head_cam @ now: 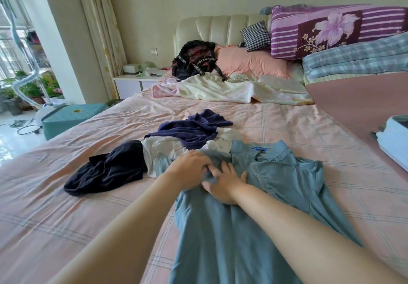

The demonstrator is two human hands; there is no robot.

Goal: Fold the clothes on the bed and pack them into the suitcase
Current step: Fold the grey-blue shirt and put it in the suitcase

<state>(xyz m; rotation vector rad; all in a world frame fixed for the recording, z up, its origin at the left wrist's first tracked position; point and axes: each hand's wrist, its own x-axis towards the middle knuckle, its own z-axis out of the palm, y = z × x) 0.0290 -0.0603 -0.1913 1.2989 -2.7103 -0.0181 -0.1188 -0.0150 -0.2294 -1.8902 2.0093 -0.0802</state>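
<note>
A blue shirt (254, 217) lies spread on the pink checked bed (287, 118), collar at the far end and hem running towards the camera. The left hand (189, 169) is at the shirt's left shoulder, its fingers curled round a bunched fold of the blue cloth, which it grips. The right hand (223, 182) lies just beside it, touching it, and presses flat on the shirt's chest with fingers straight and slightly spread, grasping nothing. Three loose garments are heaped against the shirt's far left edge: a white garment (163, 149) touches the shirt, a navy garment (194, 129) is draped over the white one, and a black garment (108, 169) lies crumpled furthest left of the shirt. Well beyond the shirt's collar a cream blanket (220, 89) is rumpled across the bed, and past that a black backpack (194, 61) and a pink pillow (249, 63) sit by the headboard. Off to the shirt's right, at the picture's edge, is a pale blue-white case (395, 142) — only part of it is visible, too little to tell whether it is open.
</note>
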